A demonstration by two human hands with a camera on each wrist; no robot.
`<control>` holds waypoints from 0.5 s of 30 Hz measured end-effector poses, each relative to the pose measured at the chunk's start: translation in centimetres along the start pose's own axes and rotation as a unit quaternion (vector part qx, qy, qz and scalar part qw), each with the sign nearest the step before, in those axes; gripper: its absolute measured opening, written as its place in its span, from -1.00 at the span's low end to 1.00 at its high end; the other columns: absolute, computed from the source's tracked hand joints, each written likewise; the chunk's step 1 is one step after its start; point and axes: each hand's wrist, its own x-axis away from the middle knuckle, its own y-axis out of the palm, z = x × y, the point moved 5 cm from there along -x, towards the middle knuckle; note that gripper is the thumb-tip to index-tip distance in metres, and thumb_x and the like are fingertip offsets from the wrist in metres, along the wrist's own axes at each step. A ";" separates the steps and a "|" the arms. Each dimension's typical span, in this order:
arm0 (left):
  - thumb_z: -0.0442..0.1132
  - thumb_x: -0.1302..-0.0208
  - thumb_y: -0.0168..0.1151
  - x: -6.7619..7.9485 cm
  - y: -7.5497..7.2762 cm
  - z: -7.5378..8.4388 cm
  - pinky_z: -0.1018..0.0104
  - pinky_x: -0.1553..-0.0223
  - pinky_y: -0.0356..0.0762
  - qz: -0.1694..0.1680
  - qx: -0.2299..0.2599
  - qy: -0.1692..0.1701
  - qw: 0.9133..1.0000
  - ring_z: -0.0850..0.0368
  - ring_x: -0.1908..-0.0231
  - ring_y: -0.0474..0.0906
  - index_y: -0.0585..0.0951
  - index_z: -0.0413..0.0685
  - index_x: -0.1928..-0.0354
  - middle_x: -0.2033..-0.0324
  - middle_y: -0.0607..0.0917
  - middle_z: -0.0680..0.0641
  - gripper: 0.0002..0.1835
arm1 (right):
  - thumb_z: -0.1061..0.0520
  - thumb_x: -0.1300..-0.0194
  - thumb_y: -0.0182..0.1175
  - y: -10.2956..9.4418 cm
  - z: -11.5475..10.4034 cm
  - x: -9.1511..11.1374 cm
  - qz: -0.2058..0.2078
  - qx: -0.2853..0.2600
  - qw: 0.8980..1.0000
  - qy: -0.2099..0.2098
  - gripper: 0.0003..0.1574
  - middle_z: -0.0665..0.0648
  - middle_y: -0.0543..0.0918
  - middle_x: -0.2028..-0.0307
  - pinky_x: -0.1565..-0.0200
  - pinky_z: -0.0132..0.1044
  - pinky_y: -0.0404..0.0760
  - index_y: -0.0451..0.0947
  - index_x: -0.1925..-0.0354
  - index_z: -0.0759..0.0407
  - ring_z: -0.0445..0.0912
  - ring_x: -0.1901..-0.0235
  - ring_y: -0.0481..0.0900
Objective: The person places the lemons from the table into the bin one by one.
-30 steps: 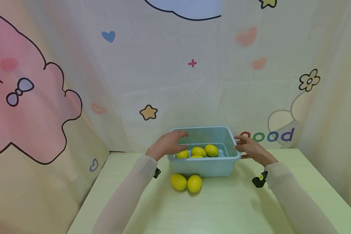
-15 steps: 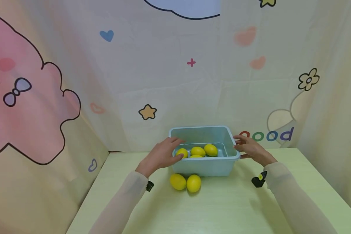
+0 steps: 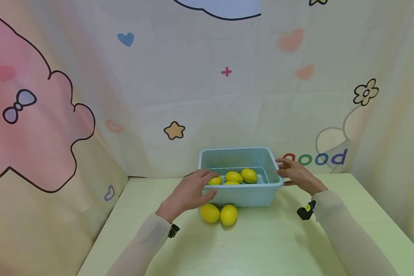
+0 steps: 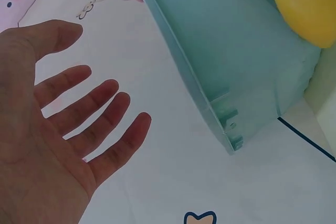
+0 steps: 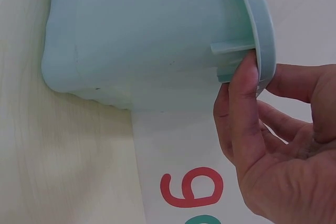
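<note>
A pale blue plastic bin [image 3: 243,197] stands on the table with several yellow lemons [image 3: 249,176] inside. Two more lemons lie side by side in front of it, one left [image 3: 210,213] and one right [image 3: 229,215]. My right hand [image 3: 299,177] pinches the bin's right rim; the right wrist view has the fingers [image 5: 245,114] curled at the rim's underside. My left hand [image 3: 189,193] hovers above the near left corner of the bin, fingers spread and holding nothing. In the left wrist view, a gap separates that hand [image 4: 58,135] from the bin wall [image 4: 210,77].
The light wooden table [image 3: 262,245] runs up to a printed curtain [image 3: 207,96] close behind the bin. More curtain [image 3: 400,134] hangs along the right side. A small black camera [image 3: 305,212] sits at the right wrist, another [image 3: 173,230] at the left.
My left hand has drawn back from over the inside of the bin, toward me and slightly left. My right hand has stayed at the right rim; the lemons and bin have not moved.
</note>
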 end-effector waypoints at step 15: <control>0.05 -0.33 0.19 2.3 2.5 0.1 0.18 -0.03 0.66 -0.016 0.000 0.003 1.000 0.06 -0.15 0.53 0.50 0.11 -0.28 -0.21 0.55 -0.01 -0.49 | 0.11 -0.42 0.10 -0.1 0.3 0.0 0.005 -0.001 1.000 0.000 -0.17 0.39 0.24 -0.35 -0.07 0.02 0.67 -0.01 -0.52 0.16 0.17 -0.13 0.48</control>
